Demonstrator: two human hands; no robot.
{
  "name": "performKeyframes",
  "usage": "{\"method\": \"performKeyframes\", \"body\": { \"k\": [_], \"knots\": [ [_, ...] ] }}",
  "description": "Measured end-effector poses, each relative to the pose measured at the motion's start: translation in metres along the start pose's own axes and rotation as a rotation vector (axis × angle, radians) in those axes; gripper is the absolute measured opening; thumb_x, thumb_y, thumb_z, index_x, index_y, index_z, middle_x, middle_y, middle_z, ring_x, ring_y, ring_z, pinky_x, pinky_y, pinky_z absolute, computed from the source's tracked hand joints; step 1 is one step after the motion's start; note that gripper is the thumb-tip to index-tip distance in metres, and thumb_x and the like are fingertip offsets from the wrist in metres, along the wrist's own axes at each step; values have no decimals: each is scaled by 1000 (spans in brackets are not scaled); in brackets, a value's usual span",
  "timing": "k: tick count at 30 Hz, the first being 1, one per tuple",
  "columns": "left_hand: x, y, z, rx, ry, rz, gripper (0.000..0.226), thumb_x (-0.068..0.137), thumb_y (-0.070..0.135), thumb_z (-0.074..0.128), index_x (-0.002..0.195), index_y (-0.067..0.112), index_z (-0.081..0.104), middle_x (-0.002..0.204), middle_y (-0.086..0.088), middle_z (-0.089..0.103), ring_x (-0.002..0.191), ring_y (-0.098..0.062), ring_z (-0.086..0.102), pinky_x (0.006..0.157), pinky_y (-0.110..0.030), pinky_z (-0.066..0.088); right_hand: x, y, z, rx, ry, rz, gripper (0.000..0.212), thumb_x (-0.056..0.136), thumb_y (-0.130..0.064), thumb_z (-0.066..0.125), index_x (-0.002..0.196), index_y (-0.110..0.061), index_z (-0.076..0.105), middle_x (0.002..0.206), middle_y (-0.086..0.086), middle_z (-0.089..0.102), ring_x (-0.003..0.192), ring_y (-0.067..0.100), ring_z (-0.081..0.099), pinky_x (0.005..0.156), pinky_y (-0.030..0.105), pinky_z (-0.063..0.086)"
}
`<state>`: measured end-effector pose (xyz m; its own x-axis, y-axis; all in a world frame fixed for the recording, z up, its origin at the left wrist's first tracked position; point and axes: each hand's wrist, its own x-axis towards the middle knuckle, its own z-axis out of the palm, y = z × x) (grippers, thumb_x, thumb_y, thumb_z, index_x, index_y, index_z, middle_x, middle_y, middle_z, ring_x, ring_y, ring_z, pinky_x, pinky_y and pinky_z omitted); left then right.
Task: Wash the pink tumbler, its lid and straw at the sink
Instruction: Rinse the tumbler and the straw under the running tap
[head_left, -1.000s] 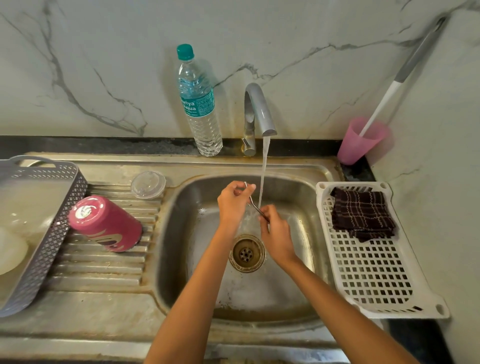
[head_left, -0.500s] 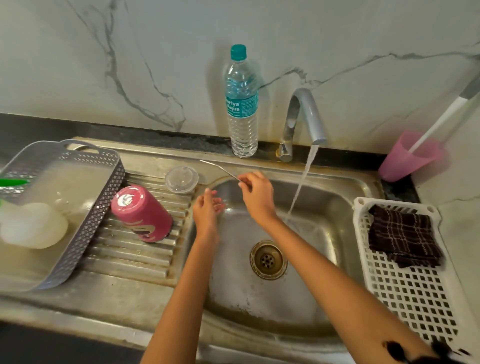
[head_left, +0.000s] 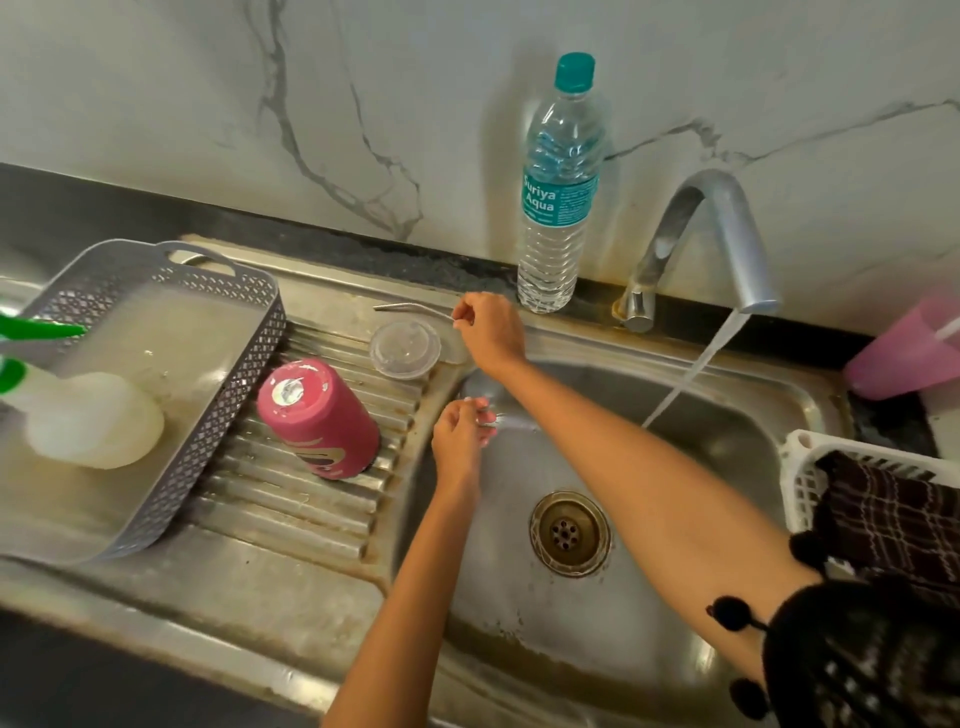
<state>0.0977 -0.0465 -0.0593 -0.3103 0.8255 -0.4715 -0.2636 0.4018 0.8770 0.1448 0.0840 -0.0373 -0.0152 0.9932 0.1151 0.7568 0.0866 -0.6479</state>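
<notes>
Right hand (head_left: 488, 332) reaches across to the far left corner of the sink (head_left: 727, 452) and pinches one end of the metal straw (head_left: 410, 307) between thumb and fingertips. The straw sticks out leftward from that hand, low over the steel rim (cannot tell if its free end touches the steel).

Left hand (head_left: 460, 431) hangs over the sink's left edge, nearer the body than the right hand. Its fingers are loosely curled and nothing shows in them.

The clear lid (head_left: 405, 348) lies flat on the ribbed drainboard (head_left: 291, 499), just left of the right hand's wrist and just on the near side of the straw, apart from it. The pink tumbler (head_left: 319, 418) stands upside down on the drainboard, left of the left hand and near the lid, not touching either hand.

The tap (head_left: 717, 234) is well to the right of both hands. Water (head_left: 691, 374) runs from it into the basin behind the right forearm and hits neither hand. The drain (head_left: 570, 532) sits right of the left forearm.

A water bottle (head_left: 563, 182) stands upright just beyond the right hand (teal cap). The grey basket (head_left: 228, 374) is left of the tumbler, with a white bottle (head_left: 93, 421) lying in it. At far right are a pink cup (head_left: 904, 353) and a white tray (head_left: 802, 467) holding a dark cloth (head_left: 893, 514).
</notes>
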Motion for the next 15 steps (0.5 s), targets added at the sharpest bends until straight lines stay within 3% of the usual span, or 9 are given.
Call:
{"method": "performKeyframes", "body": {
  "k": [8, 15],
  "knots": [
    [-6, -11, 4, 56, -23, -14, 25, 102, 21, 44, 88, 17, 64, 81, 0, 65, 74, -16, 60, 77, -28, 46, -23, 11, -11, 52, 15, -58, 15, 84, -5, 63, 92, -10, 74, 98, 8, 69, 98, 27, 58, 82, 33, 44],
    [-26, -22, 32, 70, -79, -20, 22, 101, 15, 44, 97, 9, 65, 86, -5, 64, 76, -16, 58, 63, -17, 47, -123, 69, -73, 43, 95, 21, 18, 87, -4, 59, 93, -13, 73, 97, -1, 66, 96, 11, 56, 81, 20, 40]
  ]
}}
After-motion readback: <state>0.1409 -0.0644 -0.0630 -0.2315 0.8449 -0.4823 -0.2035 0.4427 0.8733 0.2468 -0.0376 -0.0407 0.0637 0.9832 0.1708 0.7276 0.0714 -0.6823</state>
